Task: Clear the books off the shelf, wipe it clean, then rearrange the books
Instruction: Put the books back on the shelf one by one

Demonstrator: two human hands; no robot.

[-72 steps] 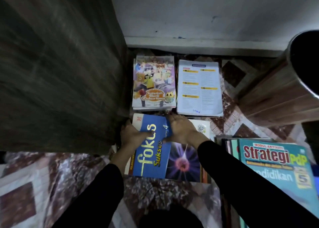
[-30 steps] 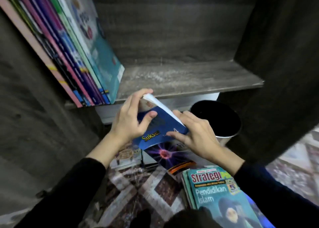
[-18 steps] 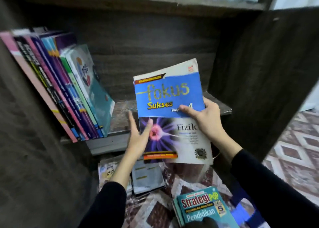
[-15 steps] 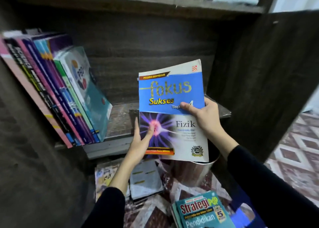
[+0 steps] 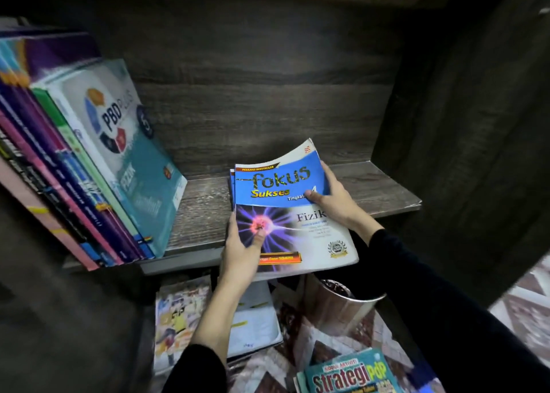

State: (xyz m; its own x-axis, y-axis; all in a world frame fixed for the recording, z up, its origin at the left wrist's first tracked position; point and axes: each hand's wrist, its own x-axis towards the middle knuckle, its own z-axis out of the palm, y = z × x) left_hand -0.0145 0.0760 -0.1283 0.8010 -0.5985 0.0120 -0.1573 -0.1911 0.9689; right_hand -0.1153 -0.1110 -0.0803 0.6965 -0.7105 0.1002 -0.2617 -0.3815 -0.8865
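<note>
Fokus Sukses Fizik book [image 5: 285, 211] is held cover up over the shelf's [image 5: 372, 190] front edge: top part above the board, lower part overhanging. I cannot tell whether it touches the board.

Left hand [image 5: 241, 252] grip: thumb on the cover, fingers under the lower left edge. Right hand [image 5: 336, 199] grip: thumb on the blue band, fingers behind the right edge. Both are clamped on this book.

At the shelf's left end a row of books [image 5: 74, 190] leans, tops leftward, with the PBD Plus book [image 5: 125, 142] outermost. At the shelf's right end is a dark side panel [image 5: 476, 124].

Below the shelf, on the patterned floor [image 5: 321, 345]: metal bin [image 5: 336, 306], contents unreadable; comic book [image 5: 178, 318]; white-covered book [image 5: 256, 321]; Strategi PdP book [image 5: 348, 374].
</note>
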